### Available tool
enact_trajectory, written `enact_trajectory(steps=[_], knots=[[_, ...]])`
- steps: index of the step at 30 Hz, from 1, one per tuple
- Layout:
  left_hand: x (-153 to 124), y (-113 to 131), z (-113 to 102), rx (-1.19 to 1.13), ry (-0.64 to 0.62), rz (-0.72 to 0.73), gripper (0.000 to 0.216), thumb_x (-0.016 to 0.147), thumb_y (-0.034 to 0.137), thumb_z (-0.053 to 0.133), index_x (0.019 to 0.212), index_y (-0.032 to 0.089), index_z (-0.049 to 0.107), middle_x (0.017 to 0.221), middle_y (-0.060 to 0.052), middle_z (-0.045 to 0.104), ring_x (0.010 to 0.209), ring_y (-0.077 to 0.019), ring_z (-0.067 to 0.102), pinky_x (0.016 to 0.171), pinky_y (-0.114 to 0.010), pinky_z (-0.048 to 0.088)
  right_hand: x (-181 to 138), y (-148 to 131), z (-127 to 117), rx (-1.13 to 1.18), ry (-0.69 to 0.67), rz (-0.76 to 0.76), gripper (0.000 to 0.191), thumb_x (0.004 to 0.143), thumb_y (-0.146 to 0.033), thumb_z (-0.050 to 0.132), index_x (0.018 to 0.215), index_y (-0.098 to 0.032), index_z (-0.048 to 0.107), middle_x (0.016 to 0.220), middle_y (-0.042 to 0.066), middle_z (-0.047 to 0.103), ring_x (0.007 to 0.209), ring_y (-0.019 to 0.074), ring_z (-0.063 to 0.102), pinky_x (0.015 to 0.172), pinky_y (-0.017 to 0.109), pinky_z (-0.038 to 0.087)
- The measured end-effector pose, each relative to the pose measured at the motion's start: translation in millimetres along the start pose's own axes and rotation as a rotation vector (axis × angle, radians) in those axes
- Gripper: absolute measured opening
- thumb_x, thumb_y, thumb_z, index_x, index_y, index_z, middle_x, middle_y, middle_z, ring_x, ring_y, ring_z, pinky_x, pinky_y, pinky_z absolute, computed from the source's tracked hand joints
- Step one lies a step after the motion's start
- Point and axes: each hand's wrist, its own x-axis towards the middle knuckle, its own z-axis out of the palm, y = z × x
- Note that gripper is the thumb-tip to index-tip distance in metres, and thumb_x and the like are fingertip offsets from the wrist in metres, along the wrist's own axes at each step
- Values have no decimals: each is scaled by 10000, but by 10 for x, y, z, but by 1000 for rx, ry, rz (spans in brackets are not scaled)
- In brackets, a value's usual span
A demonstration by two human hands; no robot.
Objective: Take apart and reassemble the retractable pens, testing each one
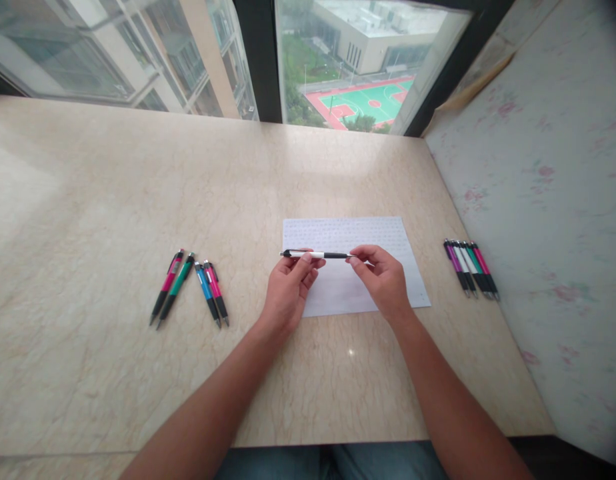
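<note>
A white ballpoint pen [315, 255] with a black grip lies level between my two hands, above a sheet of paper [348, 297] with rows of handwriting on its upper part. My left hand [291, 283] is closed on the pen's barrel, its clip end sticking out to the left. At the other end, my right hand [383, 277] pinches the pen's tip between thumb and fingers. The paper lies flat under both hands, which cover part of it.
To the left lie a pink pen [169, 279], a green pen [177, 288], a blue pen [207, 290] and another pink pen [216, 288]. A row of several pens [471, 268] rests by the papered wall [553, 220] at right. Windows [358, 67] border the marble-patterned counter [113, 180].
</note>
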Motion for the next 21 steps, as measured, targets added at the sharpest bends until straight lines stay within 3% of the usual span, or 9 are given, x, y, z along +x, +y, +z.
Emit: enact_trajectory(steps=[6, 10, 16, 18, 21], knots=[[-2, 5, -2, 9, -14, -4, 224, 750, 256, 783, 933, 158, 697, 957, -48, 702, 850, -114, 680, 692, -180, 495, -9, -28, -6, -83, -10, -8, 205, 868, -411, 625, 830, -212, 653, 758, 24, 690, 705, 159, 633, 620, 279, 474], [-8, 0, 1, 25, -37, -21, 217, 756, 250, 775, 934, 154, 700, 966, -60, 710, 842, -113, 677, 689, -176, 492, -17, -38, -29, -151, -53, -14, 387, 931, -478, 518, 671, -206, 605, 576, -6, 597, 556, 134, 550, 574, 276, 432], [-3, 2, -6, 35, -24, -7, 229, 752, 261, 779, 940, 153, 703, 964, -63, 712, 836, -116, 675, 695, -187, 493, -15, -46, -29, -75, -64, -46, 236, 910, -442, 566, 929, -216, 631, 787, 21, 677, 717, 160, 622, 615, 276, 467], [-1, 7, -10, 36, -26, -4, 226, 753, 263, 778, 936, 154, 704, 966, -62, 711, 837, -115, 674, 694, -185, 495, -16, -55, -30, -92, -76, -58, 216, 901, -423, 584, 872, -214, 630, 772, 19, 668, 717, 161, 619, 617, 276, 468], [-3, 8, -9, 44, -47, -11, 230, 751, 264, 780, 939, 155, 704, 966, -59, 709, 846, -117, 675, 691, -180, 498, -20, -57, -36, -123, -92, -58, 340, 939, -443, 516, 716, -205, 610, 639, 6, 620, 613, 144, 579, 600, 281, 454]])
